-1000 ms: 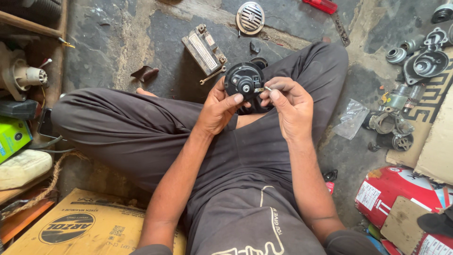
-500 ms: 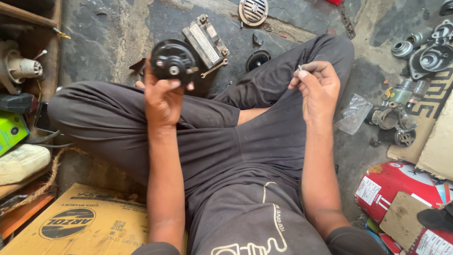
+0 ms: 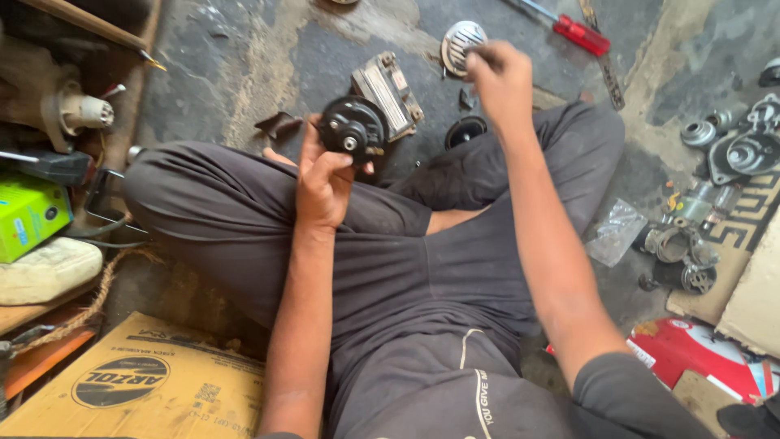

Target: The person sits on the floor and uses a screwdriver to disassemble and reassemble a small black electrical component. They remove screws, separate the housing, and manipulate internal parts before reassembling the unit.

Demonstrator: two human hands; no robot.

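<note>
Two hands work apart: left hand (image 3: 323,183) grips a black round horn (image 3: 352,130) at 11 o'clock; right hand (image 3: 501,77), fingers closed, touches the slotted metal grille (image 3: 457,45) at 12 o'clock.

Left hand (image 3: 323,183) holds round horn (image 3: 353,130) above left knee. Finned metal block (image 3: 387,85) on floor (image 3: 244,57) just behind it. Right hand (image 3: 500,77) at slotted disc (image 3: 461,45); screwdriver (image 3: 573,31) farther right. Cardboard box (image 3: 138,386) near left.

Red screwdriver (image 3: 578,34), green box (image 3: 28,215), cardboard carton (image 3: 138,382)
</note>
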